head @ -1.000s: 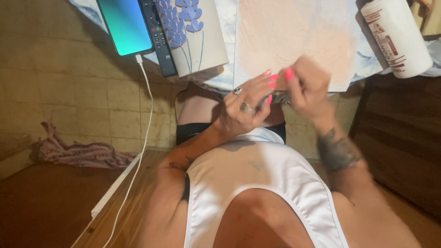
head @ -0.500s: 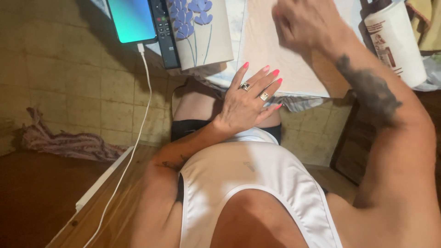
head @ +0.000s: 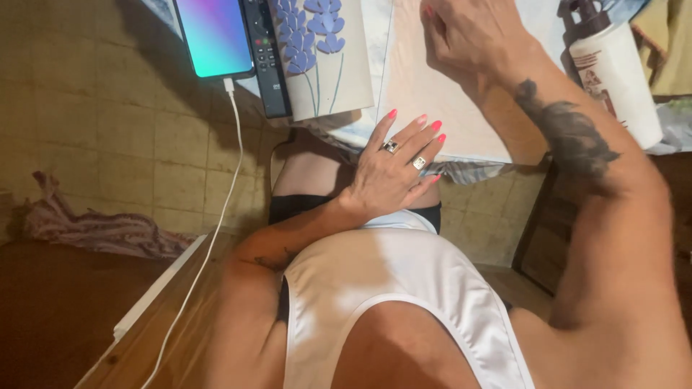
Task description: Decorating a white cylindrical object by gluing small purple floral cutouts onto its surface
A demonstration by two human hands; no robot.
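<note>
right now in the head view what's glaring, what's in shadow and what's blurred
Head view: the lit phone screen glows brightest; the lotion bottle and pale sheet are brightly lit, the floor at left lies in warm dim shadow; the right hand is slightly motion-blurred, the left hand with its rings is sharp; wide-angle stretch at the edges.

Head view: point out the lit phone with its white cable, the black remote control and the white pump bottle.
Lit phone (head: 215,36), head view, middle of screen.
Black remote control (head: 267,57), head view, button face.
White pump bottle (head: 620,79), head view, body.
</note>
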